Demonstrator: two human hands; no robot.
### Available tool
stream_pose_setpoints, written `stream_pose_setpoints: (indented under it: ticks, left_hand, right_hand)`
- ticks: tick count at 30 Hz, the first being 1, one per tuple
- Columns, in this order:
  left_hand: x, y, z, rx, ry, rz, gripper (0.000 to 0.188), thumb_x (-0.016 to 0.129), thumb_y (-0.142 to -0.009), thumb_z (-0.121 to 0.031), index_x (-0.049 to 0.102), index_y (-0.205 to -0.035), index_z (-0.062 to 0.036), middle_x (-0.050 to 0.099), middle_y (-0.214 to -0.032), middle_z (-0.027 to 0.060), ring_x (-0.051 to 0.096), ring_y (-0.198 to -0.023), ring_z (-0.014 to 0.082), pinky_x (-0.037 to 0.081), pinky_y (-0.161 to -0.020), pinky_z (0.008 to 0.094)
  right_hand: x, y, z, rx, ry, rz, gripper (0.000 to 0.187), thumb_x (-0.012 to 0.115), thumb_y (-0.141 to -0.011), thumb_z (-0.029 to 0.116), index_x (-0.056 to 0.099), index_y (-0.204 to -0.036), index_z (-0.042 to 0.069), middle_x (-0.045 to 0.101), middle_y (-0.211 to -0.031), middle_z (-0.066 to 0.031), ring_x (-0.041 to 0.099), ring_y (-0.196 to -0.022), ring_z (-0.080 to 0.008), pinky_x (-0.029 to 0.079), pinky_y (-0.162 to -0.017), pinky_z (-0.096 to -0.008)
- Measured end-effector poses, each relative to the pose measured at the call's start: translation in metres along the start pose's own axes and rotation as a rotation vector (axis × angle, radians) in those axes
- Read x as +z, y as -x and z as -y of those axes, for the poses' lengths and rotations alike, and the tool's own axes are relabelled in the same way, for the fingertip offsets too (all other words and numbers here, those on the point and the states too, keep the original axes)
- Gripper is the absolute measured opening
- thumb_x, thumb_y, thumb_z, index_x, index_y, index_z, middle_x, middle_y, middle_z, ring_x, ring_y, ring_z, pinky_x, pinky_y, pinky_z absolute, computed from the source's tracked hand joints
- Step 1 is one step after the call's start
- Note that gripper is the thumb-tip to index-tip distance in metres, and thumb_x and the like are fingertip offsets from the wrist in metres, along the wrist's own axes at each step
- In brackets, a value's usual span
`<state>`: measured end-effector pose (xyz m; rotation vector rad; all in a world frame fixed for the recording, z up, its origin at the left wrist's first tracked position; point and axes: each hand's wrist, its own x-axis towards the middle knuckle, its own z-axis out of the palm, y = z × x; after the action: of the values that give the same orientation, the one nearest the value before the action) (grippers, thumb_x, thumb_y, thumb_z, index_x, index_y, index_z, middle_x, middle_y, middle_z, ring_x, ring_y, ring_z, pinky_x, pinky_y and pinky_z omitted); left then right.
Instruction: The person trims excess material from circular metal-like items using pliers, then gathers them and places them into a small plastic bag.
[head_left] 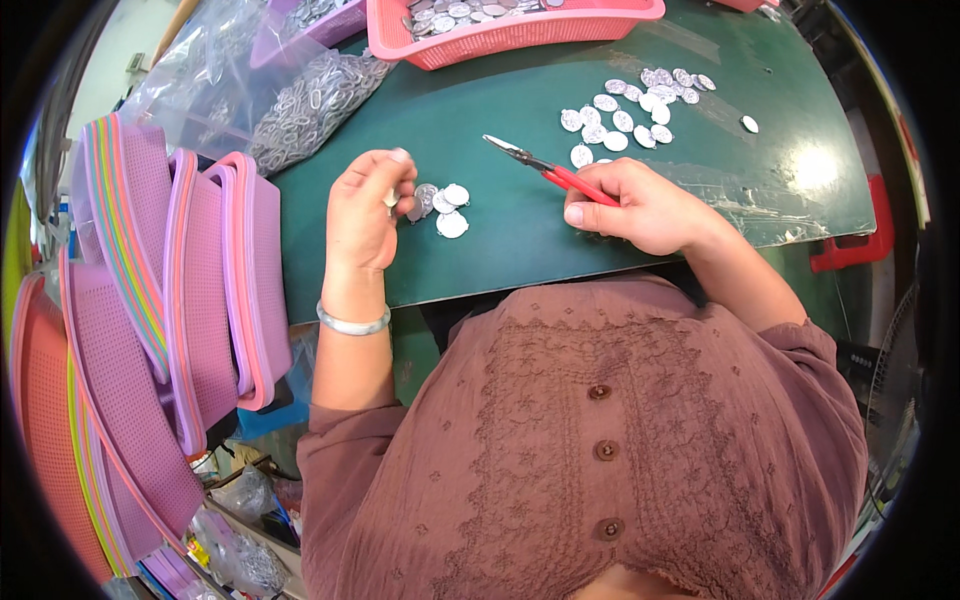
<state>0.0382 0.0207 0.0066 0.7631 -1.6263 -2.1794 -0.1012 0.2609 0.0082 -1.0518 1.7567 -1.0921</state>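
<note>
Your right hand (640,207) wraps its grip round pliers (562,178), their long axis pointing toward ten o'clock; I cannot tell whether your curled left hand (363,210) pinches something hidden.

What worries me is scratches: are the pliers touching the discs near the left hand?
Apart: the head view shows green tabletop between the pliers and discs.

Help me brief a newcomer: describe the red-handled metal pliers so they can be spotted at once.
Start at the dark green tabletop and find the person's right hand over its near part. That hand grips the red-handled metal pliers, their narrow tip pointing up and left. Unlike the loose silvery oval discs nearby, they are long, with bright red handles.
</note>
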Motion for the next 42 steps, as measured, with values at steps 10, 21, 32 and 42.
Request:
stream_pose_setpoints:
  ticks: [10,21,32,42]
  left_hand:
    - [0.012,0.007,0.005,0.421,-1.233,0.238,0.022,0.067,-0.069,-0.004,0.064,-0.091,-0.0003,0.050,-0.067,0.0037,0.048,-0.059,0.0100,0.040,-0.053,0.0249]
    - [0.034,0.004,-0.003,-0.131,-0.019,0.227,0.017,0.045,-0.089,-0.010,0.054,-0.098,0.0005,0.059,-0.073,0.0078,0.038,-0.046,0.0049,0.031,-0.044,0.0180]
    - [0.048,0.013,-0.004,-0.105,-0.138,0.189,0.012,0.059,-0.084,-0.012,0.062,-0.088,-0.0011,0.054,-0.065,-0.0006,0.039,-0.048,0.0007,0.028,-0.043,0.0147]
    - [0.049,0.013,-0.005,-0.115,-0.174,0.204,0.010,0.059,-0.082,-0.010,0.062,-0.086,-0.0011,0.053,-0.063,-0.0011,0.038,-0.047,0.0009,0.029,-0.044,0.0149]
  right_hand:
    - [0.000,0.002,0.003,-0.003,0.029,-0.002,0.031,0.061,-0.081,0.029,0.059,-0.080,-0.002,0.051,-0.061,-0.0030,0.044,-0.058,-0.0111,0.038,-0.052,-0.0288]
    - [0.001,0.000,0.001,-0.046,0.073,0.002,0.031,0.062,-0.081,0.029,0.059,-0.079,-0.002,0.050,-0.061,-0.0036,0.044,-0.058,-0.0117,0.037,-0.052,-0.0287]
    - [-0.001,0.000,0.007,0.033,0.112,0.036,0.028,0.060,-0.082,0.026,0.058,-0.079,-0.001,0.049,-0.069,-0.0040,0.044,-0.065,-0.0132,0.037,-0.058,-0.0287]
    - [0.001,-0.003,0.001,-0.074,0.167,0.011,0.034,0.058,-0.083,0.030,0.055,-0.075,-0.003,0.047,-0.057,-0.0071,0.043,-0.055,-0.0152,0.037,-0.052,-0.0319]
